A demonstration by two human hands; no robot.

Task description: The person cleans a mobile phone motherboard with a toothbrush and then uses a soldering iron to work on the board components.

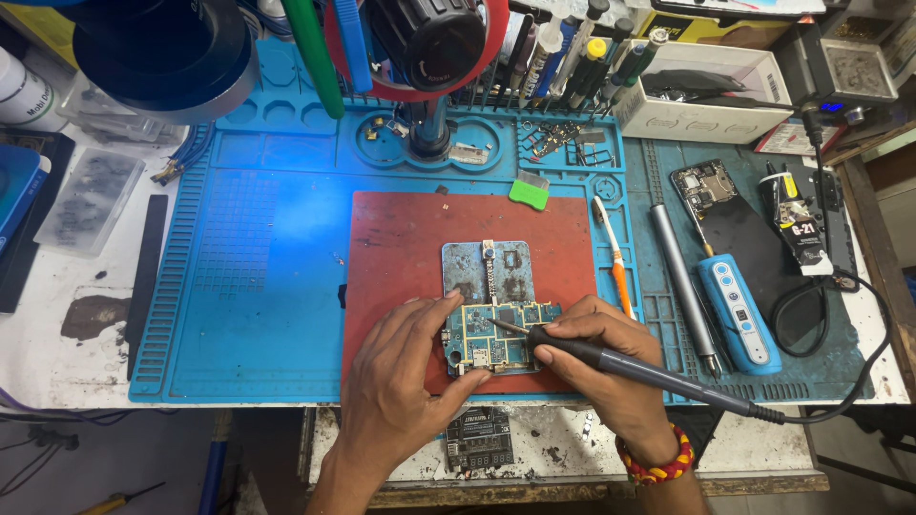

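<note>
Both hands meet over a blue circuit board (498,336) on the red mat (401,248): left hand (401,372) pinches its left edge, right hand (611,358) grips a soldering iron (620,362), tip on the board. Far left stands a white labelled bottle (21,95); a green tag (529,195) lies above the mat; a white box (706,119) sits upper right.

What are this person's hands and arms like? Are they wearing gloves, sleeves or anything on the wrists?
Both hands are bare: no gloves, no rings that I can make out. The left hand and its forearm show no sleeve or band. The right hand has a braided wristband in red and yellow around the wrist. No sleeve shows on that forearm either.
</note>
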